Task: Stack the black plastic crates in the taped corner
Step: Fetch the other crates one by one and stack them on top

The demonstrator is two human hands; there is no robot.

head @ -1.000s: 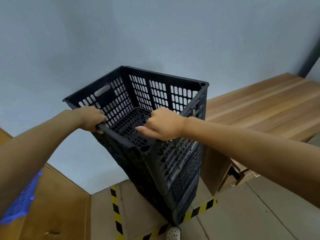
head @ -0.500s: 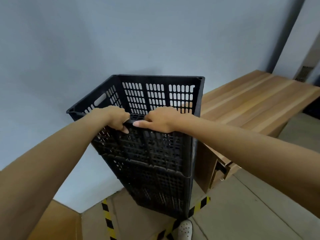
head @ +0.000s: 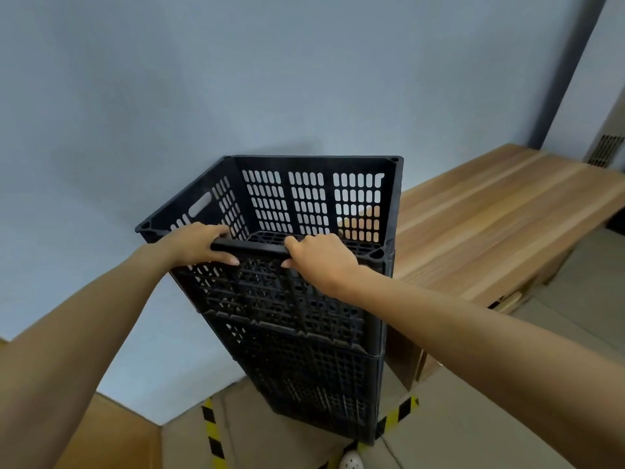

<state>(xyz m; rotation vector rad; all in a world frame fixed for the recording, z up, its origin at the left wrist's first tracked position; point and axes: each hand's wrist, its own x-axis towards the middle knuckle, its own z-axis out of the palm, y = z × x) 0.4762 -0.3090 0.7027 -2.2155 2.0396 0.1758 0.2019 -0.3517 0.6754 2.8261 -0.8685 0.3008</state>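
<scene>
A stack of black perforated plastic crates (head: 304,360) stands against the blue-grey wall, inside the yellow-and-black floor tape (head: 211,431). The top crate (head: 314,194) is empty and its near rim faces me. My left hand (head: 199,245) grips that near rim on the left, fingers curled over the outer face. My right hand (head: 321,258) grips the same rim further right, thumb on the outer side. The foot of the stack is partly hidden by the crates themselves.
A long wooden table (head: 490,225) stands right beside the stack on the right. A wooden surface (head: 111,434) lies at lower left. The toe of a white shoe (head: 351,461) shows at the bottom edge. Grey floor (head: 473,418) spreads to the lower right.
The stack has swung from leaning with a corner towards me to standing squarer, its flat side facing me. Both hands have shifted along the near rim of the top crate and still grip it.
</scene>
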